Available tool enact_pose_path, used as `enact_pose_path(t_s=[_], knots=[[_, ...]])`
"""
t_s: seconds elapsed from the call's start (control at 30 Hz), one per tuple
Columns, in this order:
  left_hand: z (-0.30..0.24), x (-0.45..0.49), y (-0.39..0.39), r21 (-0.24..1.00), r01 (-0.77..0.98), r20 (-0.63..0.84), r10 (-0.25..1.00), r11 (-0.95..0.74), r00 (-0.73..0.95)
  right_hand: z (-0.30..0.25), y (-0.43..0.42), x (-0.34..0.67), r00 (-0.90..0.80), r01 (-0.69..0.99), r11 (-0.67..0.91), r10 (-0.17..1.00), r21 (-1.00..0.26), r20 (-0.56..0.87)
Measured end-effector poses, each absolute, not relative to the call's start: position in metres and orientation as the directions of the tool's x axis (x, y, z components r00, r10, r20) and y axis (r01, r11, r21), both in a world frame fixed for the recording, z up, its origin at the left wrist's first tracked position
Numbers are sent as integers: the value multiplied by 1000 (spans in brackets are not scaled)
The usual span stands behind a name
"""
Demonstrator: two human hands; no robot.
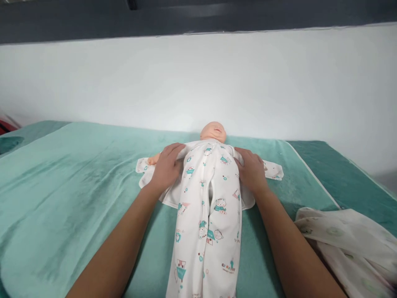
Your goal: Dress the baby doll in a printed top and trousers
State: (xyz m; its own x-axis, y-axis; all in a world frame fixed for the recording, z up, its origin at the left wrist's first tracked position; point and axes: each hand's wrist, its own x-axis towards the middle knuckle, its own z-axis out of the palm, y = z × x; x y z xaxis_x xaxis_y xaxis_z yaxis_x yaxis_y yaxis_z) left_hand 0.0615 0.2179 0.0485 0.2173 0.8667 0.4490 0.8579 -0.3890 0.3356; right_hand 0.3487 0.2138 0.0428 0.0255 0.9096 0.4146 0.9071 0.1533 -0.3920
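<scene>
A baby doll [213, 131] lies on its back on a teal towel [77, 178], head toward the wall. It wears a white romper [207, 207] printed with teal cartoon figures, its sleeves spread out to both sides. My left hand [166, 167] lies flat on the garment at the doll's left-side torso, fingers together and stretched out. My right hand [252, 169] rests flat on the opposite side of the torso, over the loose cloth flap. Neither hand grips anything.
A crumpled white cloth [347, 240] with pale green prints lies at the right front. A white wall [198, 82] stands close behind the doll's head. A darker teal surface [341, 174] shows at the right, and something red [4, 126] at the far left.
</scene>
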Motion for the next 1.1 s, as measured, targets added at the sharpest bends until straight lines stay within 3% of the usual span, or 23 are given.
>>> enact_pose_path(t_s=[0.1,0.2,0.27,0.37,0.47,0.63,0.9,1.1], knots=[[78,95,204,477,707,466,832,-523,301,44,218,347,51,927,84,937,-365,345],[108,137,207,479,645,371,803,-595,466,48,220,348,55,942,54,949,-331,311],[122,166,219,344,718,282,796,-605,536,50,221,351,76,942,36,946,-334,316],[131,205,240,93,786,33,791,-611,611,51,221,357,178,926,-45,927,-374,329],[129,234,256,8,797,-138,788,-605,600,51,221,360,238,914,-91,910,-395,340],[121,263,264,-91,806,-283,791,-585,543,57,219,359,263,905,-154,935,-396,238],[128,265,267,-122,863,-295,848,-491,440,60,221,372,366,842,-280,924,-461,109],[144,237,268,-154,876,-232,878,-457,418,53,227,385,360,782,-252,929,-570,85]])
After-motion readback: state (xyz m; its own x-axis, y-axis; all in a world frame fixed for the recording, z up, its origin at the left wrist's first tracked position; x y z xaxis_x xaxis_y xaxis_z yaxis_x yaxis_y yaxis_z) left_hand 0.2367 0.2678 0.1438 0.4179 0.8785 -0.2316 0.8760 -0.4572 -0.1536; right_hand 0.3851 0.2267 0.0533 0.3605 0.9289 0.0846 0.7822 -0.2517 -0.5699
